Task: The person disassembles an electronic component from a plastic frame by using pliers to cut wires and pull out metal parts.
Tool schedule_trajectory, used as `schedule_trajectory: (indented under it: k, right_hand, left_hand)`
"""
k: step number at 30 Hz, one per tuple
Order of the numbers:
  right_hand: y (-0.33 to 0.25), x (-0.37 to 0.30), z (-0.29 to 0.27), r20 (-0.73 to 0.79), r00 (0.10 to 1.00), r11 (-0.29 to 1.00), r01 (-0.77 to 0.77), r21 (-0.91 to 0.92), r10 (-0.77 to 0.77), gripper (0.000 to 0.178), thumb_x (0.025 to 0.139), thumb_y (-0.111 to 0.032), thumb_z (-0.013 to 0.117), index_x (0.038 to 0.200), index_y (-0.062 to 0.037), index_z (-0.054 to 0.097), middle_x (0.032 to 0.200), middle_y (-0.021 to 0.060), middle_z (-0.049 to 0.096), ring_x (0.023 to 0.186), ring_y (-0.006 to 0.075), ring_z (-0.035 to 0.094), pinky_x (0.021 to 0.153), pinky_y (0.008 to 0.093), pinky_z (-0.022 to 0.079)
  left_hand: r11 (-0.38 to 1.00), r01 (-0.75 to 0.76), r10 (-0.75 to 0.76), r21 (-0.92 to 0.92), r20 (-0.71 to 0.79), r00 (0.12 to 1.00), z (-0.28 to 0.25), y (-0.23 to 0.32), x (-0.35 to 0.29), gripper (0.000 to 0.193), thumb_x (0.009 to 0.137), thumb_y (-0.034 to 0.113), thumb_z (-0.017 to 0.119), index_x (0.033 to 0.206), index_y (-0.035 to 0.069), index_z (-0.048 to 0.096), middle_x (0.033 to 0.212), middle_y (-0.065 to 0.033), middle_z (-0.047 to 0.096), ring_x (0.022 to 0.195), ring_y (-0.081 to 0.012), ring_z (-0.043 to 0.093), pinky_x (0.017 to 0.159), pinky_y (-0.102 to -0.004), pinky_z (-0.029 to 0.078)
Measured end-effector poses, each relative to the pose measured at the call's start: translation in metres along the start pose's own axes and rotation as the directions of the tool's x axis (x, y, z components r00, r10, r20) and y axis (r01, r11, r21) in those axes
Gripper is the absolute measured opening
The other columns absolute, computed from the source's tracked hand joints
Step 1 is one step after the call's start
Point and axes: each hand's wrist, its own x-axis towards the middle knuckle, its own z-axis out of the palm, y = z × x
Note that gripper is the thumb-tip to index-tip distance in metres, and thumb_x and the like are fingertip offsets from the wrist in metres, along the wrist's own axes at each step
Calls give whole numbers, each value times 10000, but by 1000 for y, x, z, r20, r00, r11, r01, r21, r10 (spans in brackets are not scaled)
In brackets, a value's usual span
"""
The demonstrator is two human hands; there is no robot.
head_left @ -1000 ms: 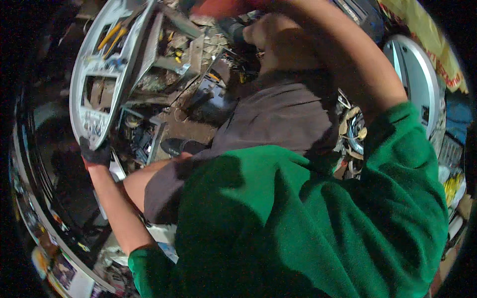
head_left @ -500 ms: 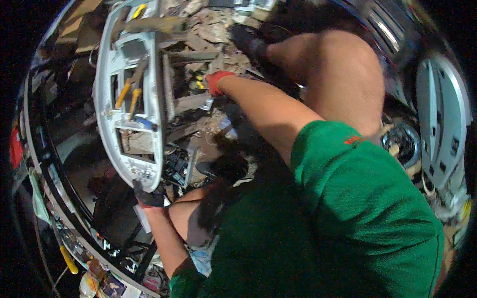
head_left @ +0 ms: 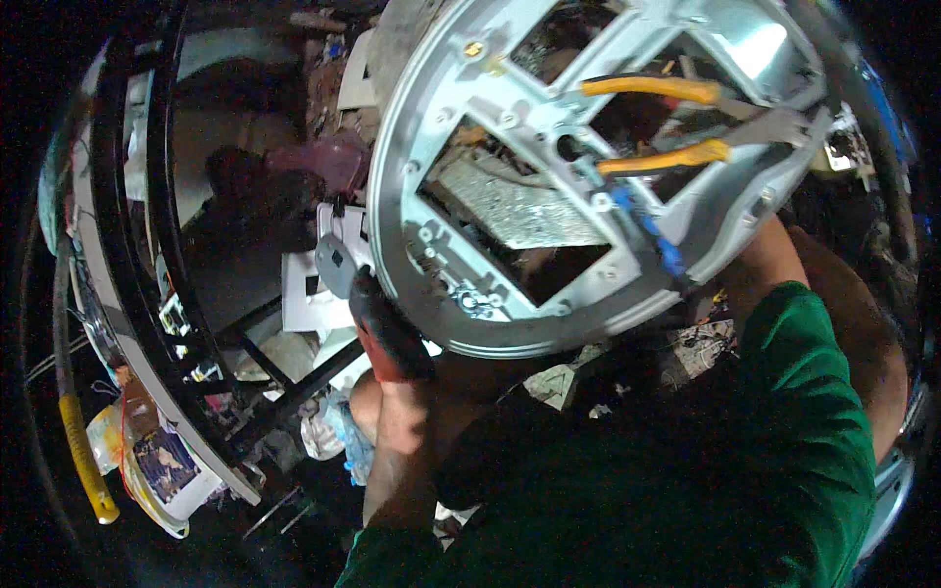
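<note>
A large light-grey frame panel [head_left: 578, 274] with a rounded rim and several rectangular cutouts is held up close in front of me. My left hand [head_left: 392, 333], in a black and red glove, grips the rim at the panel's near left. My right forearm [head_left: 774, 260] runs up behind the panel's right side, and the panel hides that hand. Yellow-handled pliers [head_left: 720, 149] lie across the cutouts, jaws toward the right rim. Beside them lies a slim blue tool [head_left: 649, 230]. Small loose screws [head_left: 472, 299] sit in the panel's near left corner.
A black metal frame [head_left: 147, 196] curves along the left side. Beyond it are a yellow-handled tool [head_left: 86, 461] and a cluttered tub [head_left: 162, 465]. White plastic parts [head_left: 309, 284] lie left of my left hand. Rubble and scraps show through the cutouts.
The panel has come nearer, turned and moved right, with the tools still on it. My left hand moved with its rim. My right hand left the rubble and went behind the panel.
</note>
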Motion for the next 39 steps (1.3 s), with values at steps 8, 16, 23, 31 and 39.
schedule_trajectory:
  k: [8,16,23,31,39]
  right_hand:
    - [25,-6,-4,31,998,999,-47,-22,48,449,844,-285,694,1237,-75,646,1151,106,700,1037,289,652,921,435,517]
    - [10,-19,-29,-45,998,997,-36,65,39,458,857,-302,696,1252,-77,638,1154,103,697,1030,294,654,916,431,521]
    - [-43,-31,-34,-217,975,943,104,316,-35,466,868,-316,697,1264,-80,630,1156,100,695,1023,299,655,912,428,525]
    - [151,-57,-102,-533,845,589,452,670,-42,324,945,-223,615,1211,-39,640,1134,83,697,1005,252,650,888,405,528]
    - [-99,-307,-219,51,825,734,470,490,-563,476,878,-222,740,1278,-7,597,1097,116,714,993,207,664,887,383,523]
  left_hand:
    - [997,-28,15,-72,-172,985,-27,6,24,485,1041,359,463,1423,63,422,1418,-126,478,1276,-309,523,1079,-430,419]
    - [976,-214,201,-49,-190,961,-44,11,29,492,1070,369,426,1420,25,443,1362,-142,541,1207,-267,568,1069,-429,432]
    - [918,-382,323,-105,-359,876,-60,37,6,395,1045,270,519,1332,-1,520,1204,-125,647,1084,-257,637,983,-387,499]
    - [771,-631,592,89,267,760,-15,44,-74,335,915,300,678,1099,21,701,1100,-216,697,1012,-370,673,889,-413,517]
    - [806,-341,-222,484,781,584,58,8,-161,710,906,374,654,1454,12,383,1423,-231,514,1297,-376,526,1092,-437,421]
